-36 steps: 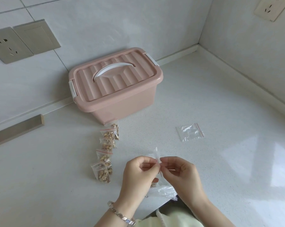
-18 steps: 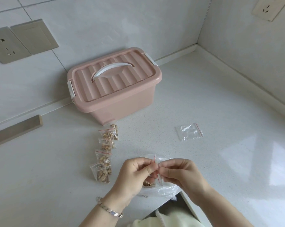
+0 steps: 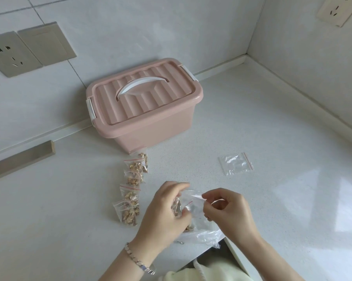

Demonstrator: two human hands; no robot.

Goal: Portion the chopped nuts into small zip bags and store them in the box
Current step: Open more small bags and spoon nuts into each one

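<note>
A white speckled table (image 3: 252, 128) fills a corner between tiled walls (image 3: 130, 27). Bare surface spreads left and right, and the near edge cuts in just below the hands. The left hand (image 3: 167, 211) and right hand (image 3: 229, 211) both pinch a clear, red-striped zip bag (image 3: 191, 201). Filled bags (image 3: 131, 189) line up before the closed pink box (image 3: 150, 126).

Pink box (image 3: 150, 126), lid shut; nut-filled zip bags (image 3: 130, 191) rowed just before it; spare zip bag (image 3: 235, 164) flat, well apart; held zip bag (image 3: 191, 200) crumpled.
</note>
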